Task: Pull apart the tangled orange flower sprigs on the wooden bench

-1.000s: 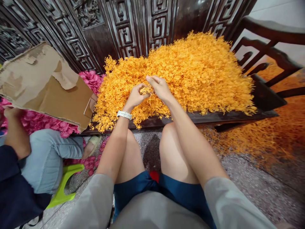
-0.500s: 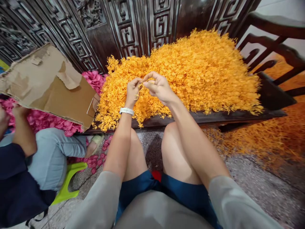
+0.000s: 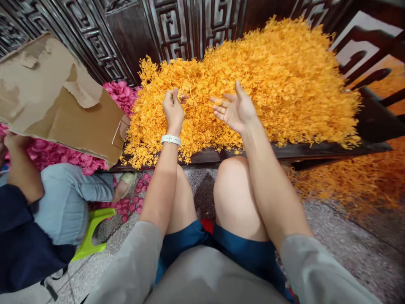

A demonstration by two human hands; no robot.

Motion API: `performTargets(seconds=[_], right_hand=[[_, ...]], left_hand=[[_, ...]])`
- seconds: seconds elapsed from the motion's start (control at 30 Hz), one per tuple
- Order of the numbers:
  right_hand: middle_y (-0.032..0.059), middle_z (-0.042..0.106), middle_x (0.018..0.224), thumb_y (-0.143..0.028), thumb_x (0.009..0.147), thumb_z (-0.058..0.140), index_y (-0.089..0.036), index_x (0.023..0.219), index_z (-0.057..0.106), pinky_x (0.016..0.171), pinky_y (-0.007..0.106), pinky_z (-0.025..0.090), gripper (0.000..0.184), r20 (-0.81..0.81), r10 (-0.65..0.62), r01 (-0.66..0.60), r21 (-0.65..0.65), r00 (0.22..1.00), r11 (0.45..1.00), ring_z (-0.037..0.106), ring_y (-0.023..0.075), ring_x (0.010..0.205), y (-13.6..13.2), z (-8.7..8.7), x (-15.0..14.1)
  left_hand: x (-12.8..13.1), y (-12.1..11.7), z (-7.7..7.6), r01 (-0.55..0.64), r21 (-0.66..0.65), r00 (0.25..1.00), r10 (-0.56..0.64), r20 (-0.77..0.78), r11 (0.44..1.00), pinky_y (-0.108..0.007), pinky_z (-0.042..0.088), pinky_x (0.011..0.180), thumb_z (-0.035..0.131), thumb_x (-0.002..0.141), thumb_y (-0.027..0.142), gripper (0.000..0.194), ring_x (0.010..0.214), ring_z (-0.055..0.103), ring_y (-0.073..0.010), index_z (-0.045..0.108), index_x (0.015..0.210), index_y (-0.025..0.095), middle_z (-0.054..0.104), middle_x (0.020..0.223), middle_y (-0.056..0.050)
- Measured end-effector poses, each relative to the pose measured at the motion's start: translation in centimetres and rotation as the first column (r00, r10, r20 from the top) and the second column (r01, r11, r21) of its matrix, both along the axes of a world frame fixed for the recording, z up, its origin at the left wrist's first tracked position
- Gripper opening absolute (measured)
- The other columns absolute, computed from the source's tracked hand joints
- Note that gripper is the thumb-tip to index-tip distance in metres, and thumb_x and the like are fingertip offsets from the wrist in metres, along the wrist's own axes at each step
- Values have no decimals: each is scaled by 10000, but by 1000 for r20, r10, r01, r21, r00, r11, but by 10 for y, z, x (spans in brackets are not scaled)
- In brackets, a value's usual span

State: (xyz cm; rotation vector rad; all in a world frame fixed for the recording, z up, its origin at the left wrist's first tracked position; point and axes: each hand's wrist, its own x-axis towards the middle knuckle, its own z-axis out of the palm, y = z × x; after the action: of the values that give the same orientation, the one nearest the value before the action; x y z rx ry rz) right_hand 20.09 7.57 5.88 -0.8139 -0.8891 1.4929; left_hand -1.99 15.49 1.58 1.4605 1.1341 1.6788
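Observation:
A large heap of orange artificial flower pieces (image 3: 278,84), thin and spidery, covers the dark wooden bench (image 3: 215,154) in front of my knees. Over the left part of the heap is my left hand (image 3: 173,109), with a pale watch band on its wrist. Its fingers are curled in with thumb and index close together; whatever is between them is too small to make out against the orange. To its right, my right hand (image 3: 236,109) hovers over the heap, palm turned inward and fingers spread, holding nothing I can see. The two hands are apart.
A torn cardboard box (image 3: 60,101) leans at the left beside pink artificial flowers (image 3: 122,99). Next to it a person in jeans (image 3: 65,202) sits by a green stool (image 3: 91,234). Carved dark panels (image 3: 171,31) stand behind. More orange pieces (image 3: 348,181) lie right.
My hands were together, fingertips meeting around a thin orange piece. Now they have separated: the right hand has moved right and opened, the left slightly left. The view has shifted a little.

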Motion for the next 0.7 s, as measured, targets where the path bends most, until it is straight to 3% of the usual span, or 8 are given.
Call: performTargets(seconds=[0.07, 0.2, 0.37, 0.53, 0.7], right_hand=[[142, 770, 1147, -827, 901, 696, -226, 1275, 625, 673, 339, 640, 711, 98, -78, 83, -52, 992, 995, 716, 219, 853, 10, -10, -2], [108, 723, 1234, -710, 949, 724, -263, 1243, 619, 712, 343, 624, 546, 250, -169, 158, 62, 953, 985, 708, 214, 910, 15, -17, -18], [76, 690, 1039, -596, 911, 845, -243, 1126, 630, 666, 347, 581, 466, 414, -49, 10, 96, 909, 995, 643, 196, 816, 9, -15, -35], [43, 682, 861, -732, 894, 837, -246, 990, 610, 573, 296, 509, 545, 301, -39, 30, 34, 953, 999, 596, 154, 703, 4, -10, -34], [-8, 638, 752, -658, 891, 886, -247, 935, 593, 504, 242, 455, 507, 137, -116, 117, 6, 984, 993, 521, 109, 619, 3, -2, -33]], left_hand=[[15, -8, 4, 27, -23, 998, -28, -57, 999, -361, 548, 779, 639, 989, 813, 524, 956, 708, -218, 653, 976, 290, 766, 1033, -78], [33, -18, 5, 45, -12, 994, -46, -98, 999, -363, 560, 810, 643, 989, 811, 530, 1013, 713, -223, 626, 1019, 282, 735, 1055, -80], [45, -17, 4, 5, 31, 999, -4, -51, 999, -331, 563, 786, 708, 948, 802, 555, 975, 690, -207, 594, 960, 259, 635, 932, -48], [52, -23, 3, 84, 46, 988, -77, -131, 995, -355, 585, 797, 696, 981, 772, 542, 961, 695, -223, 648, 818, 256, 673, 832, -50], [48, -20, 1, 136, 26, 982, -131, -135, 990, -381, 608, 849, 753, 983, 673, 452, 1001, 730, -240, 737, 816, 253, 762, 878, -65]])
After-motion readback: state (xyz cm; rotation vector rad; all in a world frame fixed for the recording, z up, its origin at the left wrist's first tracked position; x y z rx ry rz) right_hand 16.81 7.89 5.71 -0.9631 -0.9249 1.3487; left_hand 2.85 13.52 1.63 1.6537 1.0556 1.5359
